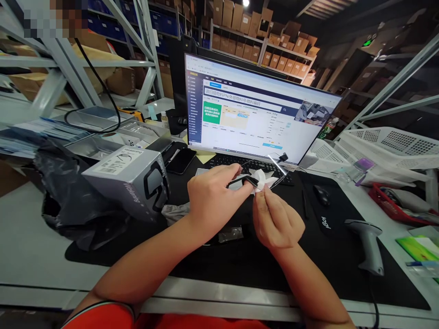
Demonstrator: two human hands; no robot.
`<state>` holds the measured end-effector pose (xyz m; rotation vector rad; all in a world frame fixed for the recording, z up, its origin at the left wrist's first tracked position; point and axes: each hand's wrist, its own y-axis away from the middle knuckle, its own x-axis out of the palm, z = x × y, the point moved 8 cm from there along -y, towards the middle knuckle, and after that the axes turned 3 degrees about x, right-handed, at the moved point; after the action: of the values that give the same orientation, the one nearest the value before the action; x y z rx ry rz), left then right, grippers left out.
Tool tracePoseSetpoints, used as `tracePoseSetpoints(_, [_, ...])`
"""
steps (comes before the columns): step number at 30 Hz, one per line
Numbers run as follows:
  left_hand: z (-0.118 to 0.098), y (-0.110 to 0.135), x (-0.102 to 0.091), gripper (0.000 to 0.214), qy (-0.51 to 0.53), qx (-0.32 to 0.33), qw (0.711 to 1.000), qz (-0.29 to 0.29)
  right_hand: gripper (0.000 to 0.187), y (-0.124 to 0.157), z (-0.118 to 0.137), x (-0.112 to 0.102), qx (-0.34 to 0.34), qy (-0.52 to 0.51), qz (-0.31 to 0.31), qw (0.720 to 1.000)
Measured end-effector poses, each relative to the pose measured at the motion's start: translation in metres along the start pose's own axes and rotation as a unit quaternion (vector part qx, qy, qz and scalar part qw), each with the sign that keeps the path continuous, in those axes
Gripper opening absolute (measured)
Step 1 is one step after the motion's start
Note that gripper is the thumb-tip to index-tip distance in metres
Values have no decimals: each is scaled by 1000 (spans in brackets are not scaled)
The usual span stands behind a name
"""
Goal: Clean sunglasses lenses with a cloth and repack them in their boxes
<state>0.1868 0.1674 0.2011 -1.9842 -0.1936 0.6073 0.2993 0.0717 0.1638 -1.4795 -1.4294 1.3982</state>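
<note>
My left hand [214, 192] is closed round a looped black cable [252, 180], in front of the monitor. The fingertips of my right hand [276, 219] pinch a crumpled white piece [259, 178], thin like paper or tissue, which touches the cable. Just beyond the fingers, a small black end piece [283, 157] sticks up beside a shiny clear edge; I cannot tell whether it belongs to the cable. Below my hands a small clear bag [230, 234] lies on the black desk mat [240, 262]. To the left stands a grey box [128, 183] with a black printed outline.
A monitor [247, 109] stands behind the keyboard [226, 161]. On the right are a mouse [321, 195], a barcode scanner [366, 244] and white plastic baskets [391, 146]. A black plastic bag [75, 201] and a phone [181, 161] lie left. Shelves with cartons [240, 48] rise behind.
</note>
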Motion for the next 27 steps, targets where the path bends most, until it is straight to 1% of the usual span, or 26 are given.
tracePoseSetpoints(2, [2, -1, 3, 11, 2, -10, 1000, 7, 39, 1, -1, 2, 8, 5, 3, 1000])
tracePoseSetpoints(4, [6, -2, 6, 10, 0, -22, 1000, 19, 36, 2, -3, 5, 28, 5, 17, 999])
tracePoseSetpoints(6, [9, -3, 9, 10, -6, -30, 999, 30, 32, 1, -3, 9, 30, 22, 30, 999])
tracePoseSetpoints(8, [12, -4, 11, 9, -8, -34, 999, 33, 30, -1, 3, 11, 5, 57, 33, 998])
tracePoseSetpoints(9, [14, -5, 11, 9, -6, -34, 999, 31, 30, -2, 6, 11, -10, 71, 25, 997])
tracePoseSetpoints(11, [16, -7, 10, 8, 3, -30, 999, 21, 32, -5, 11, 10, -28, 67, 6, 997])
tracePoseSetpoints(13, [17, -8, 7, 8, 11, -24, 1000, 9, 32, -10, 11, 6, -21, 5, -3, 1000])
tracePoseSetpoints(14, [18, -9, 6, 8, 14, -20, 1000, 5, 32, -14, 7, 4, -2, -42, 2, 999])
tracePoseSetpoints(15, [18, -9, 5, 9, 17, -18, 1000, 2, 30, -17, 1, 3, 30, -97, 14, 995])
tracePoseSetpoints(16, [18, -10, 3, 10, 20, -16, 1000, -2, 27, -20, -8, 3, 75, -154, 32, 985])
tracePoseSetpoints(17, [17, -10, 1, 11, 24, -15, 1000, -8, 24, -22, -19, 4, 133, -210, 58, 967])
tracePoseSetpoints(18, [17, -10, -2, 11, 28, -13, 999, -14, 20, -21, -32, 7, 196, -266, 92, 939])
tracePoseSetpoints(19, [16, -10, -4, 12, 34, -10, 999, -20, 15, -18, -43, 12, 261, -323, 134, 900])
tracePoseSetpoints(20, [15, -10, -6, 12, 39, -7, 999, -28, 10, -13, -52, 19, 324, -379, 177, 849])
tracePoseSetpoints(22, [12, -10, -10, 13, 48, 3, 998, -44, 3, 3, -64, 32, 436, -481, 237, 723])
tracePoseSetpoints(23, [11, -10, -12, 14, 52, 10, 997, -51, 5, 11, -67, 37, 484, -522, 246, 658])
tracePoseSetpoints(24, [9, -10, -13, 14, 56, 18, 997, -58, 8, 17, -70, 42, 523, -554, 238, 602])
tracePoseSetpoints(25, [8, -10, -14, 14, 59, 27, 996, -63, 11, 22, -72, 46, 553, -579, 219, 557])
tracePoseSetpoints(26, [6, -9, -15, 13, 62, 37, 995, -66, 15, 25, -73, 50, 572, -599, 198, 525])
tracePoseSetpoints(27, [4, -9, -16, 12, 63, 46, 995, -67, 21, 27, -73, 54, 583, -614, 177, 502])
